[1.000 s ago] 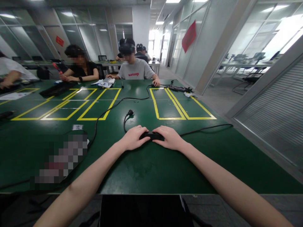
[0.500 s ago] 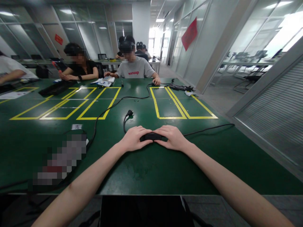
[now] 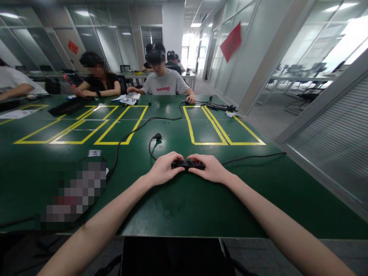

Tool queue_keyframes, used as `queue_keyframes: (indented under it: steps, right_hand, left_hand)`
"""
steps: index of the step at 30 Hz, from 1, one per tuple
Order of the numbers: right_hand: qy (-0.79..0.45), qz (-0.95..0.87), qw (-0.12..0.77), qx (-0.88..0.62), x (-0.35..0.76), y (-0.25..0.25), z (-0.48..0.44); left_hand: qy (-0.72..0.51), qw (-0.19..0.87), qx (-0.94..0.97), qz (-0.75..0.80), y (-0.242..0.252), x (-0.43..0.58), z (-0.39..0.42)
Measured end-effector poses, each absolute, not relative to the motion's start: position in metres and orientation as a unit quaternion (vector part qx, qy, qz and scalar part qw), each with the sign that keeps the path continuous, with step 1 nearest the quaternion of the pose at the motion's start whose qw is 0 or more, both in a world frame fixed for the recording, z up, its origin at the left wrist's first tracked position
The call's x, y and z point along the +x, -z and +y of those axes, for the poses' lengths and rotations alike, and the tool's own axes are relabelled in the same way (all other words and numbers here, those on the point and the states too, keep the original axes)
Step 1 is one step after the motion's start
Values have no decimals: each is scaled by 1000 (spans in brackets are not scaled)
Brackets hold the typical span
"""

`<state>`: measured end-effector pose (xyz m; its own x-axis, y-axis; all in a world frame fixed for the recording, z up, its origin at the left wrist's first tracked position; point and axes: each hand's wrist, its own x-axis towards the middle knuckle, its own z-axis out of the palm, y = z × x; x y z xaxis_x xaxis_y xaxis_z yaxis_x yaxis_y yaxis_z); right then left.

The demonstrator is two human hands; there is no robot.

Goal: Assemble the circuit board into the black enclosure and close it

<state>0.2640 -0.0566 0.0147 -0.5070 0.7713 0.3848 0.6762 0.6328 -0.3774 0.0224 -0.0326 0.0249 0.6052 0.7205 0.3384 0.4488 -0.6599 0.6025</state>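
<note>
A black power adapter (image 3: pixel 188 165) lies lengthwise between my hands, just above or on the green table; I cannot tell which. My left hand (image 3: pixel 165 167) is closed on its left end, thumb on the near side and fingers on the far side. Gripping the right end the same way is my right hand (image 3: pixel 209 167). The fingertips of the two hands stand slightly apart, and the adapter's middle shows between them. Beyond my left hand, a black plug (image 3: pixel 157 136) on a short cord rests on the table. A thin black cable (image 3: pixel 255 156) runs off to the right.
Yellow tape rectangles (image 3: pixel 209 143) mark the green table (image 3: pixel 161 207). At left lies a blurred-out item (image 3: pixel 77 191) by a small label (image 3: pixel 94 153). A long black cord (image 3: pixel 116 153) crosses the table. Several people (image 3: pixel 166 82) sit at the far side. A black tripod-like item (image 3: pixel 220 106) lies far right.
The fingertips of both hands have drawn apart over the adapter, so more of its middle shows. The adapter appears slightly tilted. The whole view has shifted a little.
</note>
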Motion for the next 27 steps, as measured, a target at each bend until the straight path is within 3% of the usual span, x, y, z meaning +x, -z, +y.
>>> queue_keyframes:
  steps: [8, 12, 16, 23, 27]
  right_hand:
    - [-77, -831, 343, -432, 265, -11, -57]
    - [-149, -814, 345, -444, 264, -13, -57]
    - [-206, -805, 321, -455, 263, -15, -57]
    - [-156, -853, 266, -421, 261, -11, -62]
    - [-146, -816, 315, -463, 268, -7, -56]
  left_hand:
    - [-279, 78, 915, 280, -19, 18, -29]
    - [-263, -17, 934, 243, -15, 21, -27]
    - [-236, -25, 948, 211, -12, 25, -26]
    - [-173, 8, 956, 238, -9, 24, -23]
    - [-216, -16, 948, 235, -12, 21, -21]
